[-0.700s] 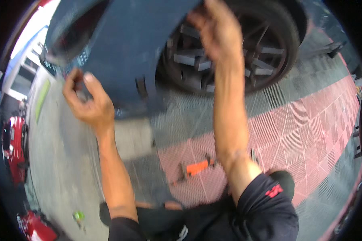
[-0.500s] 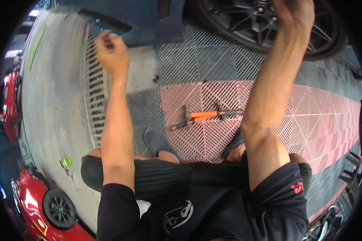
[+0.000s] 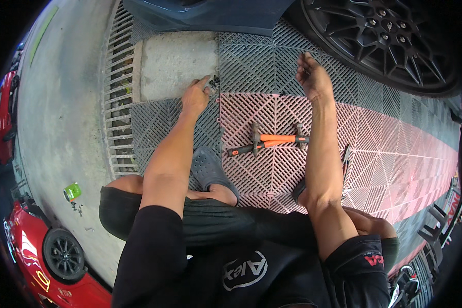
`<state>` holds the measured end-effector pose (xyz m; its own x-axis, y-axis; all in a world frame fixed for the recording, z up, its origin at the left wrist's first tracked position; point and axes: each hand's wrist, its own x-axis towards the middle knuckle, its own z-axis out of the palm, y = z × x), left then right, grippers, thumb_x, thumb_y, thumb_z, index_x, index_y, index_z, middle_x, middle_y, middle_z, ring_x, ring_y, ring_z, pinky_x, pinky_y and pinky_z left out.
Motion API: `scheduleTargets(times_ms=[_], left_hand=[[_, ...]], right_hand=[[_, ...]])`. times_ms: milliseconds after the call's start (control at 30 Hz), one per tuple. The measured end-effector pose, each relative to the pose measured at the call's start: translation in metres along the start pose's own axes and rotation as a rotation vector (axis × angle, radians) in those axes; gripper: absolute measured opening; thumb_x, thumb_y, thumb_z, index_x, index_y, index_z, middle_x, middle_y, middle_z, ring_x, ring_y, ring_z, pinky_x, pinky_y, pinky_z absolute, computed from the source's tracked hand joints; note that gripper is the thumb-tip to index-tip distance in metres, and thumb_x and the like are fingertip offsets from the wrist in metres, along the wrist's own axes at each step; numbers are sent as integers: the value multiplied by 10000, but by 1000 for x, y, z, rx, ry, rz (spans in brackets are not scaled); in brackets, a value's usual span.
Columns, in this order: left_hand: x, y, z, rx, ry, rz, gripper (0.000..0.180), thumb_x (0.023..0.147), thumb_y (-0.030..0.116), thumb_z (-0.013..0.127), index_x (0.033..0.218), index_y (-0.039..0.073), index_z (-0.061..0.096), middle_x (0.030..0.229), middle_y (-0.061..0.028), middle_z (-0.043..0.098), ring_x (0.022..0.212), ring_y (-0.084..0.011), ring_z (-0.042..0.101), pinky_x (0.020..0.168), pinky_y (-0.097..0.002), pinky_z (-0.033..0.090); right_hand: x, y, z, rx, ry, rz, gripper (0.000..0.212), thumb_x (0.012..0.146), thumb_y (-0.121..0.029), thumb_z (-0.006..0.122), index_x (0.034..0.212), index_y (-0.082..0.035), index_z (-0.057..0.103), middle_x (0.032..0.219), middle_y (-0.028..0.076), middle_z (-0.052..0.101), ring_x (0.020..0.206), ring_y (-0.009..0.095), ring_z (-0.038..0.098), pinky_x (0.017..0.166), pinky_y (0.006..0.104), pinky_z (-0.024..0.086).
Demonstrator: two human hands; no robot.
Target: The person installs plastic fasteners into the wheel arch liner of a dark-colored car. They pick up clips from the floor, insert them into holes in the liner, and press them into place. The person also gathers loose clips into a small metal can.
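My left hand (image 3: 195, 98) reaches down over the edge of a bare concrete square, index finger stretched out and thumb apart. Just beyond its fingertip lies a small cluster of black pieces (image 3: 214, 81), too small to name, at the border of the floor tiles. My right hand (image 3: 315, 82) hovers in front of the car wheel (image 3: 387, 31), its fingers loosely bent and apart, with nothing visible in it. Two hammers (image 3: 277, 138) with orange and black handles lie crossed on the pink tiles between my arms.
A dark blue car body panel (image 3: 215, 18) spans the far side. Left of the concrete square runs a drain grate (image 3: 119, 108). On the concrete floor stands a green can (image 3: 72, 192) near a red car (image 3: 46, 256). A slim tool (image 3: 346, 156) lies beside my right forearm.
My left hand has come down and right toward the small black pieces. My right hand has drawn back from the wheel, nearer to me. The whole view has shifted.
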<state>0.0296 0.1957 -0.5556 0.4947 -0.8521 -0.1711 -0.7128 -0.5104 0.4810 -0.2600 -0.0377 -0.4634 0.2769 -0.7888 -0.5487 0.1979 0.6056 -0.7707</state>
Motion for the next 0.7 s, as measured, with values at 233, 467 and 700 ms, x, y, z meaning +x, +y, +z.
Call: scheduleTargets(times_ms=[233,467,700], left_hand=[[16,-23,36,-60,154,-58,323,966,93,636,1279,95,718,1205,-208,697,1123,-393,675,970,-492,540],[24,-37,39,-132,99,-135,288,942,54,620,1202,22,739,1106,-229,728,1005,-367,720,918,-437,559],[15,-3,29,-218,67,-148,337,932,95,651,1254,30,727,1168,-221,705,1072,-388,688,968,-471,535]], right_hand=[[-10,28,5,-193,88,24,246,1057,-263,645,1166,-58,724,1003,25,701,801,112,594,724,292,524],[15,72,-5,-198,61,85,198,1048,-207,666,1104,-27,726,934,51,700,708,128,586,633,296,510],[2,79,25,-285,-57,134,221,1065,-241,646,1131,-45,727,944,18,704,756,102,588,670,288,512]])
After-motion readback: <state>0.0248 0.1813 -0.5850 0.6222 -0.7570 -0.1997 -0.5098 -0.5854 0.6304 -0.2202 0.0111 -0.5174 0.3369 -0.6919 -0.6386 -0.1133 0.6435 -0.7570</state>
